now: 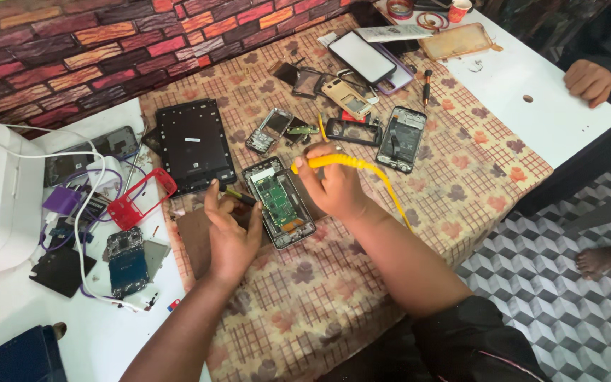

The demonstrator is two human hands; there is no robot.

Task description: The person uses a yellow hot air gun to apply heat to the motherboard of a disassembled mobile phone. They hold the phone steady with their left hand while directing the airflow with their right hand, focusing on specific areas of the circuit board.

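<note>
Black tablet back [194, 143], red phone frame [141, 199], white charger cable [83, 212].

Table [546, 120] white, checked floral cloth [319, 297] over middle; opened phone [279, 201], black tablet back [194, 145], red frame [141, 198], phone parts scattered.

Left hand [229, 230] palm-down, fingers spread and slightly curled, thumb out, forearm angled in from lower left. Right hand [334, 184] fingers pinched closed, wrist bent, forearm bare, reaching from lower right.

Brick-pattern wall [72, 49], checked tablecloth [305, 304], white table [539, 106], cube-pattern tiled floor [574, 318].
</note>
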